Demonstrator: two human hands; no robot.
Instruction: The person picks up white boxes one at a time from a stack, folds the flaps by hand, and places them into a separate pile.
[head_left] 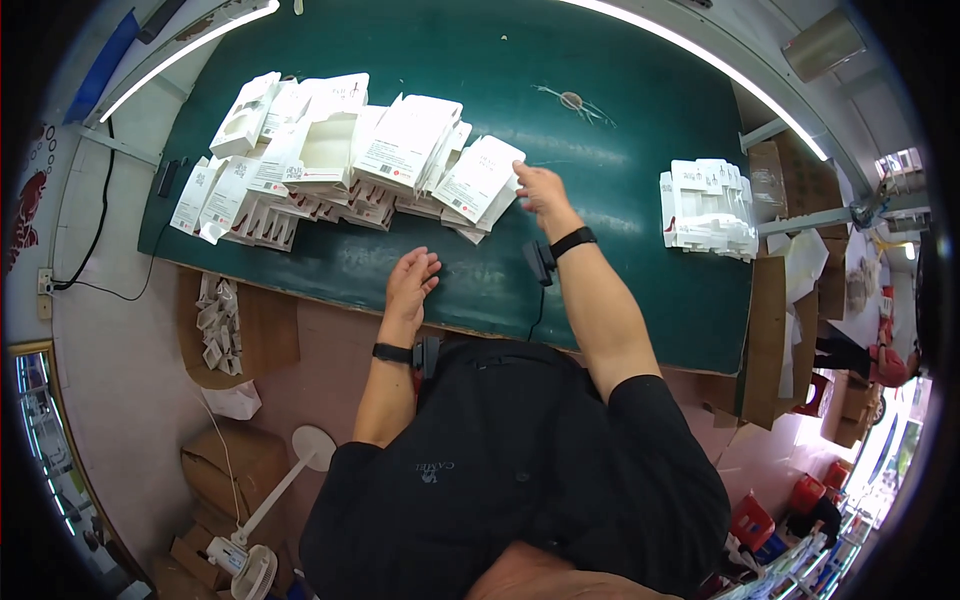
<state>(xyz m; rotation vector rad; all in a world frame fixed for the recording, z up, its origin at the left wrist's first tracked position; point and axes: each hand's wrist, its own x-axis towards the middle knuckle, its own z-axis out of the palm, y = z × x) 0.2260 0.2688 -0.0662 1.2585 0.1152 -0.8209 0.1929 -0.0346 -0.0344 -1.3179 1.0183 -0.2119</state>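
Observation:
A loose pile of flat white cardboard boxes (405,150) lies across the left and middle of the green table. At the pile's right end, my right hand (541,190) has its fingertips closed at the top right corner of a white box (483,178) that rests on others. My left hand (408,284) hovers near the table's front edge, below the pile, fingers loosely bent and apart with nothing in them. A neat row of white boxes (708,207) stands at the table's right side, away from both hands.
The green table (620,290) has a crack-like mark (571,101) at its far side. Below its left front is a cardboard carton (268,335) holding small white pieces. Open cartons (768,340) stand along the right edge. A white fan (240,560) is at the lower left.

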